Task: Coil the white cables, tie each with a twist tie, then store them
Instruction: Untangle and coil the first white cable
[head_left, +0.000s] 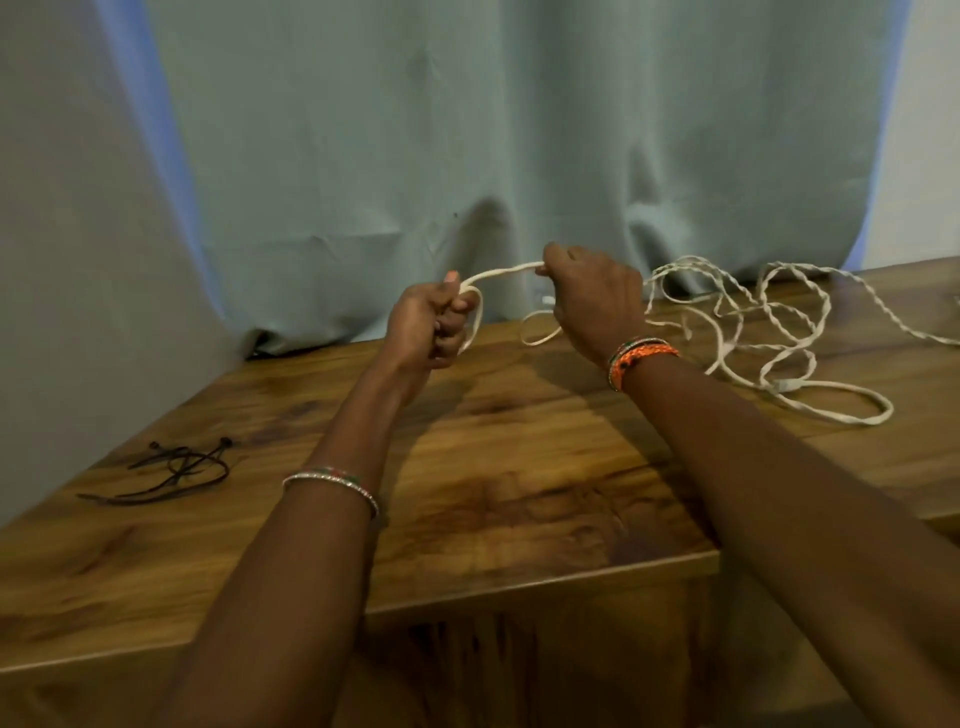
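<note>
Coiling has only just begun: the left hand (434, 325) is closed into a fist around the first loop of a white cable (501, 273), its fingers (451, 332) curled tight so the loop cannot spring open, with a short bight hanging just below them. From the top of that fist a short span of cable runs across to the right hand (592, 299), whose fingers are pinched shut on it. Holding the span taut between the two hands looks like a way to measure out the next turn evenly and to keep twist out of it.

Beyond the right hand's fingers, on the side away from the left hand, the rest of the white cables (769, 332) lie in a loose tangle on the wooden worktop (519, 467), some lengths twisted together; how many separate cables there are cannot be told. That slack probably feeds toward the right hand as turns are taken up, and the tangle could snag.

Well apart from the left hand's fingers, near the worktop's left edge, a small bunch of black ties (176, 470) waits untouched, likely parked within reach for when a coil is finished. No storage place is visible. A pale curtain (467, 130) hangs behind the worktop.
</note>
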